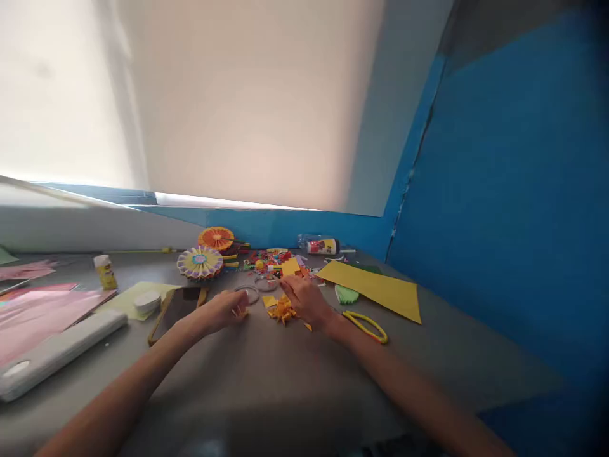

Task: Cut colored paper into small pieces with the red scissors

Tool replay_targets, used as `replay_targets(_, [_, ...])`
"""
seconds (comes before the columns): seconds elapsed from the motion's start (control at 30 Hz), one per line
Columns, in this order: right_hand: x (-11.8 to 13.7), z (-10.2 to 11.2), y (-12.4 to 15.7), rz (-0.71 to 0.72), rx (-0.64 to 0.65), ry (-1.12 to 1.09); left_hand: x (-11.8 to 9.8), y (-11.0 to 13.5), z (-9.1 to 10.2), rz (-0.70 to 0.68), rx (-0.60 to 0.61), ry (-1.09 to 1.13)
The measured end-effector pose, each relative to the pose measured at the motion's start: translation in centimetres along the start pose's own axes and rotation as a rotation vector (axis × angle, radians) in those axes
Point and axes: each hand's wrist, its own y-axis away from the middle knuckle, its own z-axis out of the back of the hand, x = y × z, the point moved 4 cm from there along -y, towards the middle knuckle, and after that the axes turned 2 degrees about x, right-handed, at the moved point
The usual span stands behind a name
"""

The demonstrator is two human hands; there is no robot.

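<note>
**A:** Left hand (221, 312) curled in, fingers (234, 310) pressed together on a tiny yellow scrap (242, 313), though it's hard to make out!

**B:** And the right hand (307, 301)?

**A:** Fingers (287, 285) spread, tips down by yellow paper pieces (290, 268), just above a crumpled orange paper heap (281, 311).

**B:** Why so tightly grouped?

**A:** Looks deliberate: the heap sits on the tabletop (304, 374) between both hands, within easy reach, while the paper rosettes (200, 263) stay further back, out of the way.

Orange paper scraps (281, 311) are showing centrally; at their 10 o'clock, a paper rosette (200, 263) is showing purple-yellow radial stripes; at 2 o'clock, plain yellow card (371, 289) is showing.
</note>
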Motion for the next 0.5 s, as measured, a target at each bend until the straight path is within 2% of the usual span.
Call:
replay_targets(0.13, [-0.2, -0.1, 0.1, -0.029, 0.051, -0.173, -2.0, -0.2, 1.0, -0.093, -0.077, 0.184])
replay_targets(0.27, [0.4, -0.7, 0.5, -0.043, 0.257, -0.462, -3.6, -0.2, 1.7, -0.132, -0.142, 0.542])
replay_targets(0.37, [0.8, -1.0, 0.7, -0.07, 0.359, -0.594, -4.7, 0.0, 1.8, -0.104, -0.115, 0.75])
replay_targets(0.5, [1.0, -1.1, 0.6, -0.081, 0.32, -0.68, -5.6, 0.0, 1.3, -0.041, -0.025, 0.878])
